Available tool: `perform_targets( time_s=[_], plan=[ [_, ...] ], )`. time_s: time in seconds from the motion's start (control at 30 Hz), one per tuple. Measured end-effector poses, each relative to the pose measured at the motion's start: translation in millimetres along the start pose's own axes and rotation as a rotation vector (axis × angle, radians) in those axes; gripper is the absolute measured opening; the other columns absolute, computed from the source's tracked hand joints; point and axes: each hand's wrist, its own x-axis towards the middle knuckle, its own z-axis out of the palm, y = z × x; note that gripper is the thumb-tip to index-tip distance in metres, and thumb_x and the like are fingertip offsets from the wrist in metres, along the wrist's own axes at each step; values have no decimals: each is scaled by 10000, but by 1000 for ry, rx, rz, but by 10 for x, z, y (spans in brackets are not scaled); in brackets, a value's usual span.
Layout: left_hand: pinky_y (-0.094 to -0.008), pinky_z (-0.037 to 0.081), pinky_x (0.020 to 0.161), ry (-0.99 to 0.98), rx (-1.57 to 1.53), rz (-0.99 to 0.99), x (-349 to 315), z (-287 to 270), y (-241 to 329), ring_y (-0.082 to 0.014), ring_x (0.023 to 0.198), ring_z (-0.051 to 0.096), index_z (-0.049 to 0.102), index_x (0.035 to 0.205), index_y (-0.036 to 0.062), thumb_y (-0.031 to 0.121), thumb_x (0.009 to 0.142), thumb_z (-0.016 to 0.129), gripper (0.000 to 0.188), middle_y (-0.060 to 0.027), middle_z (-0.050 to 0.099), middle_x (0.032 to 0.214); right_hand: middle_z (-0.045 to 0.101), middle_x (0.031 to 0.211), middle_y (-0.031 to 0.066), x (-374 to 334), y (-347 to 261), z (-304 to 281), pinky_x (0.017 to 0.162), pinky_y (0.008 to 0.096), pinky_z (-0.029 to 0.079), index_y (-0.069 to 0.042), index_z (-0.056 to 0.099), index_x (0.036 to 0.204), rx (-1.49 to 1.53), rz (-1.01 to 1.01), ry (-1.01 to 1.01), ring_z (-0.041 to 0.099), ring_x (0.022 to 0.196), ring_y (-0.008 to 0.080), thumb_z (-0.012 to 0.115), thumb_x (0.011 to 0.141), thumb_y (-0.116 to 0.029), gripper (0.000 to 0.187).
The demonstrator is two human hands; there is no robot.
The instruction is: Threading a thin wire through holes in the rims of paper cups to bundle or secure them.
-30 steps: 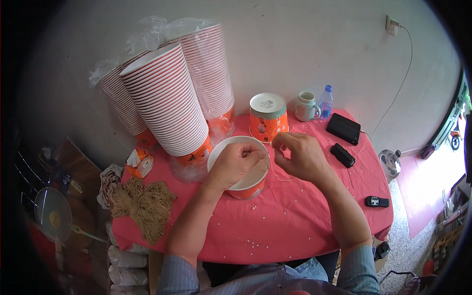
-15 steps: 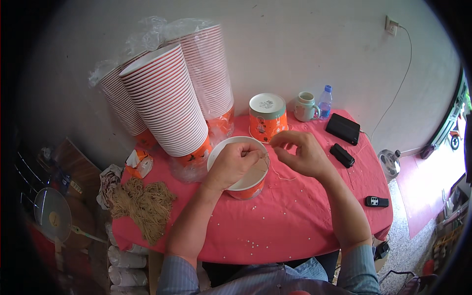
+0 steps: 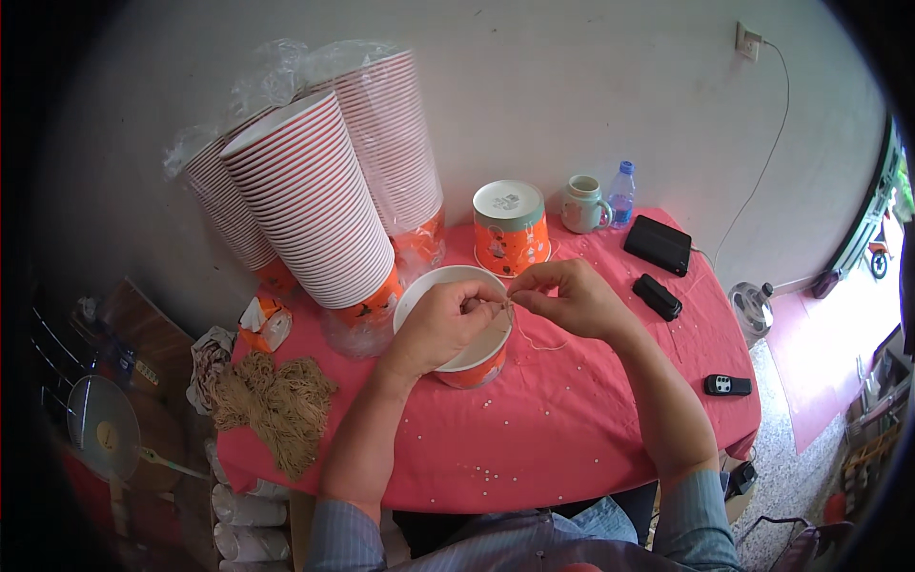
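Above the rim of an upright white paper bucket (image 3: pixel 474 370) with an orange outside, my two hands come together. My left hand (image 3: pixel 443 326) pinches a thin tan string between thumb and fingertips. Close against it, my right hand (image 3: pixel 575 299) has thumb and forefinger closed on the same string. A loose length of string (image 3: pixel 541 345) droops from the fingers onto the red cloth to the right of the bucket. Whatever small piece may be between the fingertips is too small to make out. Behind the hands, another orange bucket (image 3: pixel 512 246) stands upside down.
Tall stacks of nested paper buckets (image 3: pixel 310 205) lean at the back left, partly in clear plastic. A tangled heap of tan string (image 3: pixel 274 405) lies at left. Small white bits (image 3: pixel 486 474) dot the red tablecloth (image 3: pixel 562 448). A mug (image 3: pixel 581 205), water bottle (image 3: pixel 621 198) and black wallet-like case (image 3: pixel 658 246) sit at right.
My right hand has moved left and down to my left hand, its thumb and forefinger closing on the string. The whole view has shifted slightly.
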Motion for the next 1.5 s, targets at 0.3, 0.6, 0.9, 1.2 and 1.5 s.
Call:
perform_targets(
  time_s=[0.3, 0.6, 0.9, 1.2, 1.5],
  plan=[
    [-248, 552, 778, 60, 13, -8, -16, 53, 67, -58, 872, 689, 776, 1146, -30, 134, 1064, 720, 192, -9, 757, 938, 828, 996, 58, -9, -17, -29, 888, 328, 598, -32, 826, 1114, 60, 73, -59, 760, 943, 126, 777, 1001, -116, 149],
    [-270, 591, 857, 73, -11, 6, 39, 64, -69, -101, 950, 743, 807, 1140, -26, 152, 1048, 756, 207, -53, 806, 1005, 827, 990, 58, -8, -46, -60, 882, 323, 597, -29, 827, 1097, 35, 88, -67, 754, 931, 119, 796, 982, -112, 145],
    [-260, 579, 834, 86, -1, 1, 11, 42, 12, -75, 924, 715, 809, 1157, -22, 148, 1052, 756, 207, -23, 798, 996, 824, 958, 53, -15, -36, -113, 864, 334, 594, -32, 827, 1083, -56, 97, -49, 752, 909, 123, 807, 954, -121, 158],
    [-263, 567, 820, 95, 4, 40, 21, 56, -26, -70, 900, 698, 791, 1114, -22, 142, 1059, 735, 182, -15, 779, 970, 793, 905, 93, -11, 59, -149, 824, 368, 593, -32, 789, 1066, -63, 55, -49, 755, 866, 174, 781, 946, -148, 167],
    [-258, 548, 822, 96, -88, 71, 51, 27, -62, -59, 897, 669, 786, 1110, -20, 135, 1068, 717, 175, -5, 766, 974, 768, 1215, 25, 10, 183, -117, 1013, 360, 560, -63, 779, 1185, 144, 120, -238, 704, 1086, 146, 813, 993, -204, 240]
  ],
)
